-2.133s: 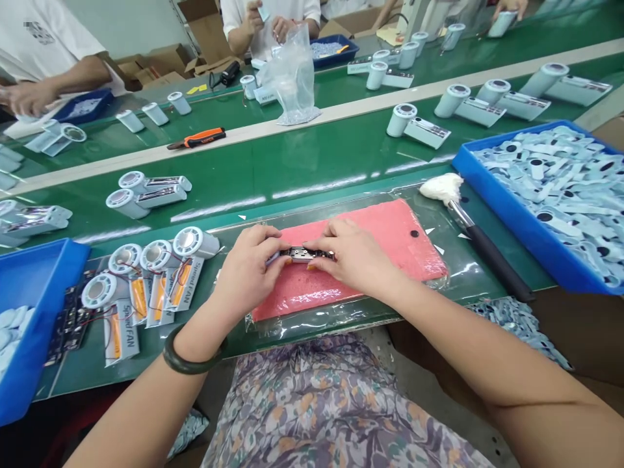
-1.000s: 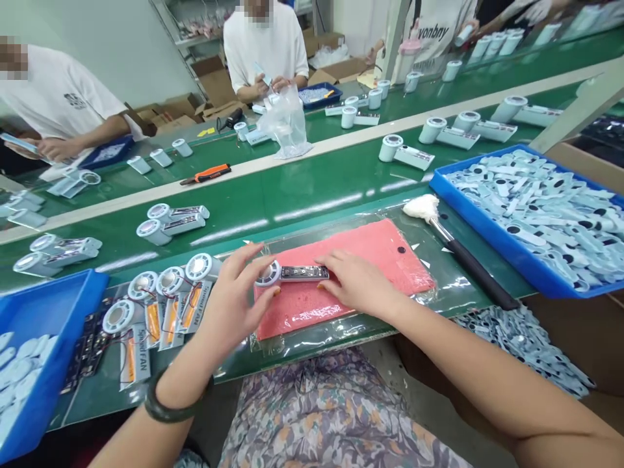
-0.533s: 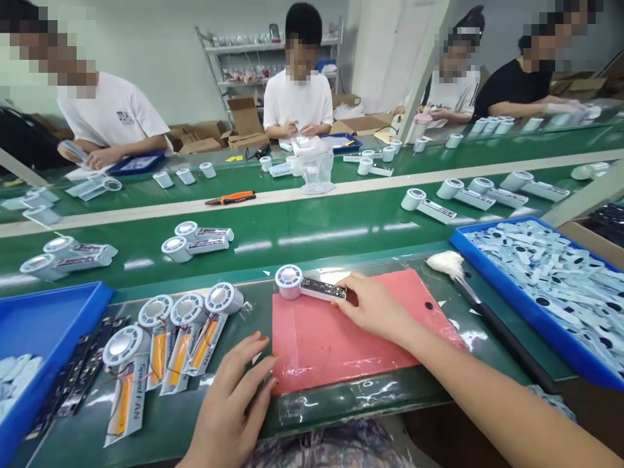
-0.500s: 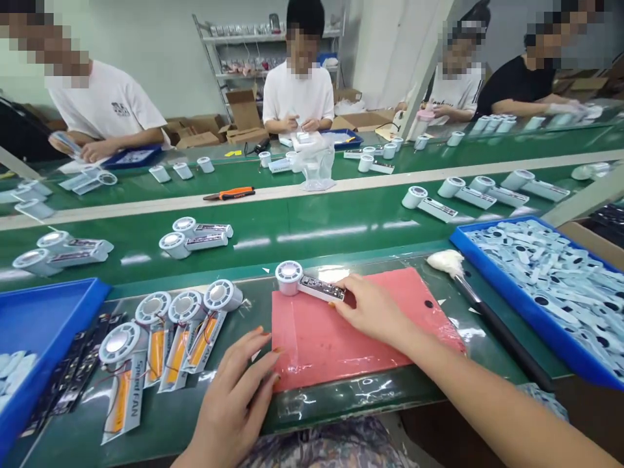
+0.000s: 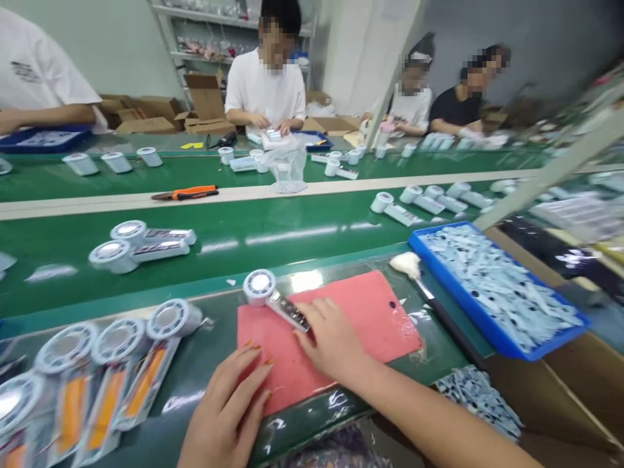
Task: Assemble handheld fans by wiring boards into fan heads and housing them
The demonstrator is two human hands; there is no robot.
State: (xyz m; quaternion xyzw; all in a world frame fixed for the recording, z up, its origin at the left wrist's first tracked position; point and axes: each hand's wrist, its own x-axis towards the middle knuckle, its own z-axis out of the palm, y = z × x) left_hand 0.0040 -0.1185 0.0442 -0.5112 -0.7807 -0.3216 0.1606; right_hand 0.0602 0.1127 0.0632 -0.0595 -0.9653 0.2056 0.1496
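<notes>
A small white handheld fan (image 5: 259, 286) with a black circuit strip along its handle lies on a pink foam pad (image 5: 370, 318). My right hand (image 5: 331, 341) sits on the pad, its fingers on the handle's far end. My left hand (image 5: 227, 406) rests lower down at the pad's near edge, fingers apart, holding nothing. Several unfinished fan heads (image 5: 168, 318) with orange-striped cards lie just left of that hand.
A blue tray (image 5: 487, 292) of pale blue parts stands to the right, past a white-tipped brush (image 5: 404, 263). Assembled fans (image 5: 139, 244) and orange-handled pliers (image 5: 185, 193) lie on the green belt. Co-workers sit across it.
My left hand has let go of the fan and drawn back toward me. The fan has turned, its handle now slanting toward my right hand. The view has swung upward.
</notes>
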